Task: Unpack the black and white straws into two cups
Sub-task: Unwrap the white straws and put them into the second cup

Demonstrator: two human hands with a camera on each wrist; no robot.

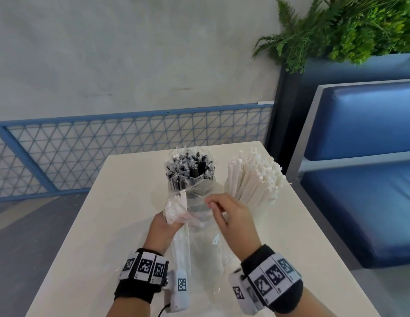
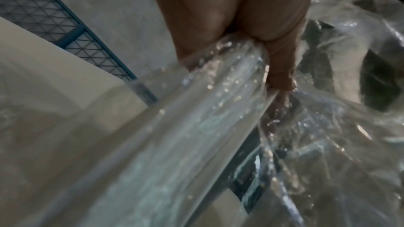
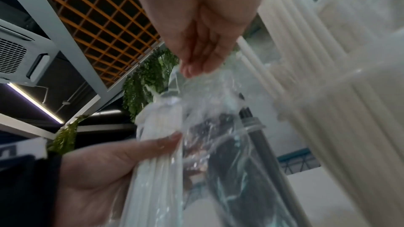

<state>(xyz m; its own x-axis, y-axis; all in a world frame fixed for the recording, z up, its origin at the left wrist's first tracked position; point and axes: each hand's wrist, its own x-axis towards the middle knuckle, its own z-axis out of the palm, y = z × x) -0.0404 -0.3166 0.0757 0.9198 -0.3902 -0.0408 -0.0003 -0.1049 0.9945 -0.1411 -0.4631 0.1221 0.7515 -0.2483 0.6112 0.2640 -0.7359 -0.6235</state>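
Straws are already standing in both cups at the far end of the tabletop (image 1: 121,202): the black straws (image 1: 190,167) are filling the left cup (image 1: 176,186) and the white straws (image 1: 252,177) are fanning out of the right cup (image 1: 249,197), which is sitting just beside it. That split is keeping the two colours apart, as the task asks.

A last handful of white straws (image 1: 176,210) is being held in the left hand (image 1: 162,225), whose grip is wrapping round the bunch together with a fold of the clear plastic bag (image 1: 204,241); the left wrist view is showing fingers curled over film and straws alike. Holding them near the top end is likely keeping the bunch steady while the film is being peeled away.

The right hand (image 1: 229,216) is working at the bag's mouth, and its fingertips (image 3: 192,70) are meeting on the crinkled film in the right wrist view, so its grip seems to be pinching the plastic, probably to draw it off the straws. The bag's slack length is lying down the tabletop between the two wrists.

Judging from this, the task is nearing its end: the remaining white straws are waiting to be freed and joined to the right cup.
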